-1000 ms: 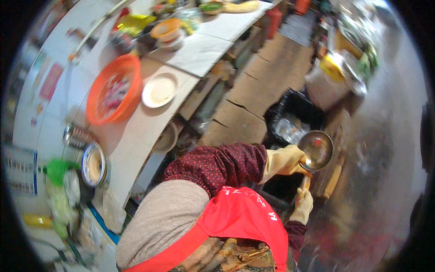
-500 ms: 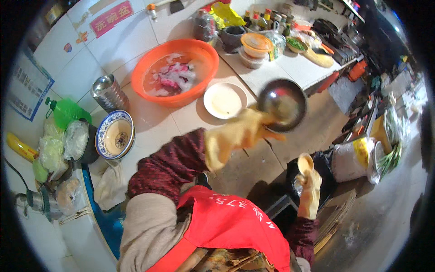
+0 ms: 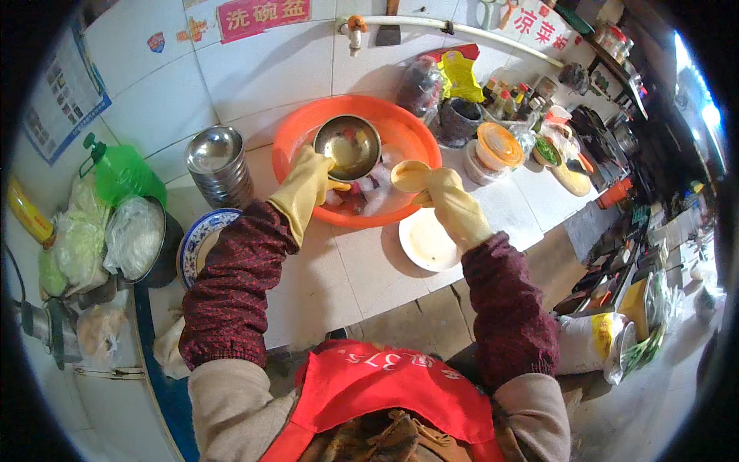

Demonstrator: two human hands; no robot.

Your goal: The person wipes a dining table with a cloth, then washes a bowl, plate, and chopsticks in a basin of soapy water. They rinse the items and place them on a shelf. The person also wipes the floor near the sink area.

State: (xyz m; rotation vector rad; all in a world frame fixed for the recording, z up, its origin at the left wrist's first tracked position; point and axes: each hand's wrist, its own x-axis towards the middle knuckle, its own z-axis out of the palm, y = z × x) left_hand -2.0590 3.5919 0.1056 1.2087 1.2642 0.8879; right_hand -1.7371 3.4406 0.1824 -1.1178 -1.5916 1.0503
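Both my hands wear yellow rubber gloves. My left hand (image 3: 305, 187) grips the rim of a steel bowl (image 3: 347, 146) and holds it over a big orange basin (image 3: 306, 132) that has water and dishes in it. My right hand (image 3: 454, 206) holds a small pale dish (image 3: 409, 176) at the basin's right edge. A white plate (image 3: 426, 242) lies on the tiled counter just below my right hand.
A stack of steel bowls (image 3: 215, 163) and a blue-rimmed bowl (image 3: 199, 242) sit left of the basin. A green bottle (image 3: 123, 174), bagged vegetables (image 3: 74, 239) and a dark pot (image 3: 150, 240) stand at far left. Jars, an orange-lidded tub (image 3: 498, 149) and a cutting board (image 3: 571, 179) crowd the right. A tap (image 3: 354, 33) sticks out above.
I have turned from the floor side to the counter. My left hand has carried the steel bowl over the orange basin, and my right hand has brought the small dish up to the basin's edge.
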